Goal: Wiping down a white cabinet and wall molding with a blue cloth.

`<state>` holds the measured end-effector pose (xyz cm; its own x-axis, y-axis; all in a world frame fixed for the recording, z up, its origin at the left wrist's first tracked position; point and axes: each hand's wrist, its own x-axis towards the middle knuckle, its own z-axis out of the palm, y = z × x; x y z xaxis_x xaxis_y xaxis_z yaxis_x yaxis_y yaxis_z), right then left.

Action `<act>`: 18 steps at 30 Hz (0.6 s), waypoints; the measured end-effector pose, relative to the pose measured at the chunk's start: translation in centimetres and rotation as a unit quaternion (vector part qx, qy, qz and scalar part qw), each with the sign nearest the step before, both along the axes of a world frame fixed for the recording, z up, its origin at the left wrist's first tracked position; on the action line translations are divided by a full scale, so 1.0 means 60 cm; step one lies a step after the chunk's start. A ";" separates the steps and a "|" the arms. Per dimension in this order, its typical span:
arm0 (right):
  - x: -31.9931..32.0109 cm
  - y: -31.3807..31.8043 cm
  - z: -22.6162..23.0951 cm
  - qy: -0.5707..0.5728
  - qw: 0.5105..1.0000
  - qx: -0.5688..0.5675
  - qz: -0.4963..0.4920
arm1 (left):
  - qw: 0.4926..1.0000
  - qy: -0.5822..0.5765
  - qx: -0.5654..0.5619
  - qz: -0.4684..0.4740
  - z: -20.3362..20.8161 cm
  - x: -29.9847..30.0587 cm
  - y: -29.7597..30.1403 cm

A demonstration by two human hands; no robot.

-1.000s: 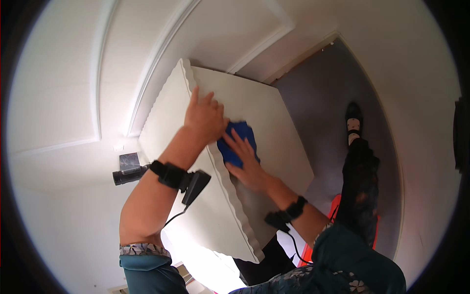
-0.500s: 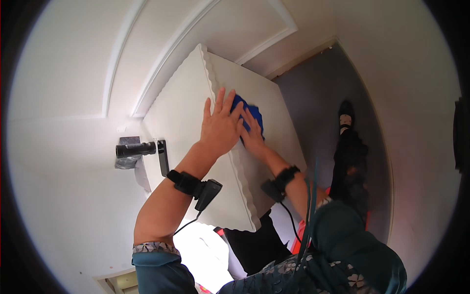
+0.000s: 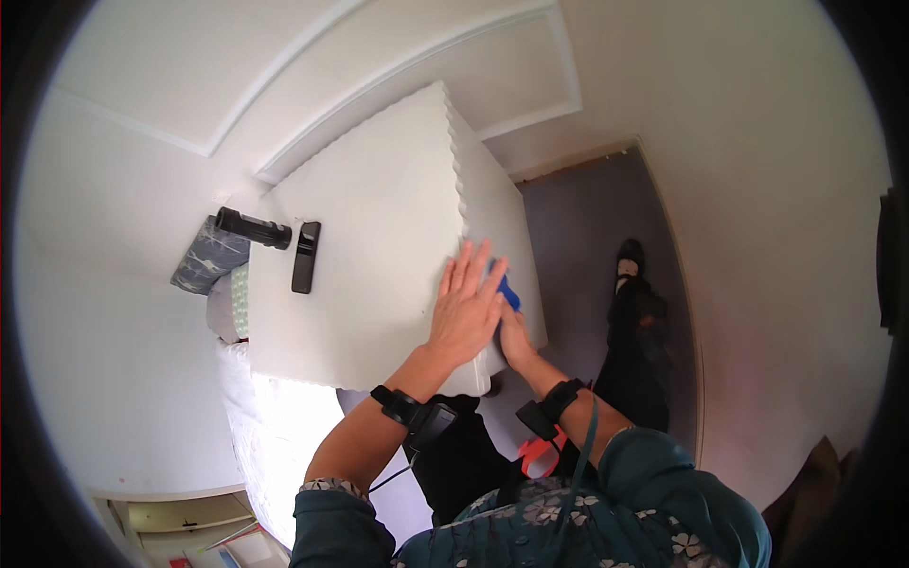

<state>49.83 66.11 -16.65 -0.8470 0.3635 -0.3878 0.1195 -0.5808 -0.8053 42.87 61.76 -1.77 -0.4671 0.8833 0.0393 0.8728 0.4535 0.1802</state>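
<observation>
My left hand point(image 3: 466, 312) lies flat with its fingers stretched out on the scalloped front edge of a white cabinet point(image 3: 369, 227). Beside it, my right hand point(image 3: 516, 338) presses a bundled blue cloth point(image 3: 507, 286) against the cabinet's side face. The fingers of that hand are partly hidden behind the left one. Much of the cloth is also covered by my hands. A black strap with a small device sits on each forearm.
On the cabinet top are a flat black handheld device point(image 3: 306, 257) and, at the far left, a black cylinder point(image 3: 253, 228). A dark patterned cushion-like thing point(image 3: 214, 257) is beyond. White bedding point(image 3: 279, 426) lies lower left; a wall point(image 3: 757, 284) rises at right.
My view has shifted, so the cabinet appears turned. Both hands and the cloth have moved nearer to me along the cabinet's edge. Less of the blue cloth shows.
</observation>
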 end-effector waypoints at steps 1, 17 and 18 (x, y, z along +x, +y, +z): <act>-0.005 -0.002 0.025 0.042 0.999 0.008 0.009 | 0.999 -0.013 0.032 0.017 -0.003 0.003 -0.008; 0.076 -0.067 -0.179 -0.351 0.935 0.044 0.017 | 0.728 0.162 -0.652 -0.134 -0.029 0.051 0.107; 0.073 -0.064 -0.167 -0.285 0.955 0.084 -0.009 | 0.726 0.154 -0.659 -0.127 -0.025 0.056 0.120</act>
<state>54.21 62.28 -26.66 -0.5085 0.4733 -0.7193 0.5576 -0.4556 -0.6939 46.25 68.96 -3.24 -0.4313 0.3049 -0.8492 0.8654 -0.1262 -0.4848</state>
